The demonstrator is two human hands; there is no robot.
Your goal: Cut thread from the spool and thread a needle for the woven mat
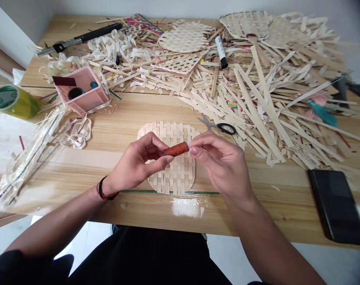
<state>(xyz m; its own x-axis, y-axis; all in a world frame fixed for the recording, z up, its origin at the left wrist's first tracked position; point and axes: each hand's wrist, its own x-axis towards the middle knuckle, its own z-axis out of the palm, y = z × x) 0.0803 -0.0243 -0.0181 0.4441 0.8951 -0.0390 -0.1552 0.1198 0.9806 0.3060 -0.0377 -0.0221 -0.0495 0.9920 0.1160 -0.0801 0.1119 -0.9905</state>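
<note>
Between my two hands is a spool of orange-brown thread [176,150], held level above the table. My left hand [140,160] grips its left end between thumb and fingers. The thumb and forefinger of my right hand [223,162] pinch at the spool's right end; whether they also hold a loose thread end is too small to tell. Beneath the spool a woven mat of pale flat strips [171,174] with rounded corners lies on the table, partly covered by my hands. Just beyond my right hand lie small scissors [226,128] with black handles.
Cut strips [203,105] heap across the back and right, with woven pieces [186,36] and a glue stick [220,52] on top. At left are a pink box [89,99], a yellow tape roll [27,105] and white ribbon [79,132]. A phone [338,206] lies at right.
</note>
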